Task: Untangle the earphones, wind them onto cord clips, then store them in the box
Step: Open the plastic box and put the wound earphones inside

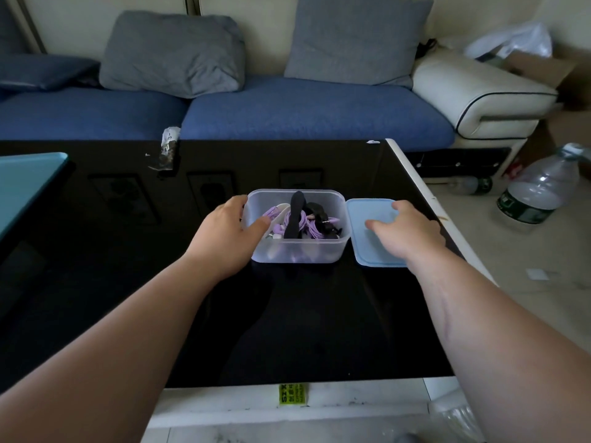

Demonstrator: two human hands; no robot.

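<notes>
A clear plastic box [319,249] stands on the glossy black table [303,314]. Inside it lie purple earphones [311,227] wound on a black cord clip [295,219], a white clip [279,212] and another black bundle [315,209]. My left hand [228,233] holds the box's left wall, thumb curled over its rim and fingers round the far corner. Right of the box lies the light blue lid [367,247], flat on the table. My right hand [406,230] lies on top of the lid, its fingers curled over the far edge.
A teal tray [25,187] sits at the table's left edge. A crumpled wrapper [168,148] lies at the far edge. Behind stands a blue sofa [287,113] with grey cushions. On the floor to the right stands a large water bottle [540,190]. The table's white right rim [425,203] runs close beside the lid.
</notes>
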